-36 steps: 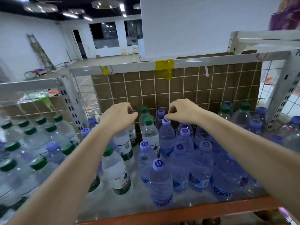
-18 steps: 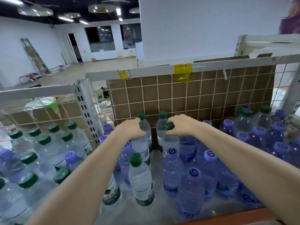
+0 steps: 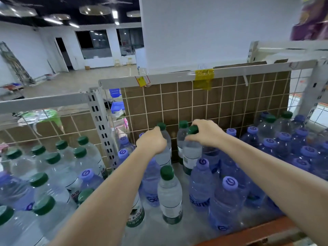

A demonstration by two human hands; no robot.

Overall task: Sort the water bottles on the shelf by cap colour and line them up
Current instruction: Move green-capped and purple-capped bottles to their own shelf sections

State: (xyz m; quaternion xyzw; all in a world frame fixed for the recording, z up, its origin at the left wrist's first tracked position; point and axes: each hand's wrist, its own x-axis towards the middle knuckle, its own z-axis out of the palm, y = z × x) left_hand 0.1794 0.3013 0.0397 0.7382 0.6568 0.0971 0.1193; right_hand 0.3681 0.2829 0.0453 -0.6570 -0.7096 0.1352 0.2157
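**Two green-capped bottles held by the neck at the back of the shelf**

The right hand [image 3: 202, 133] curls over the top of a green-capped bottle [image 3: 192, 151], fingers wrapped round the neck just under the cap; taking it high up leaves the body free to pass between its close neighbours. The left hand [image 3: 152, 142] grips a second clear bottle [image 3: 164, 155] near its shoulder; its cap is hidden under the fingers, so the colour there cannot be told for certain, though the clear body matches the green-capped kind. Both bottles stand upright near the wire grid back [image 3: 221, 103] of the shelf, a third green cap [image 3: 183, 124] just beside them; the likely purpose is to gather the green ones into a row along the back.

Outward from the hands, the sorting looks partly done; purple-capped bottles [image 3: 276, 144] crowd the right side, while the neighbouring bay on the left holds mostly green-capped bottles [image 3: 53, 158], a few purple ones mixed in. In the middle the colours are mixed; a lone green-capped bottle [image 3: 167, 190] stands in front among purple ones [image 3: 229, 197], and would need moving later. The shelf surface [image 3: 188, 231] shows bare between them, room enough to slide bottles rather than lift them; packed upright bottles tip easily if knocked, which may explain the careful grip near the top.
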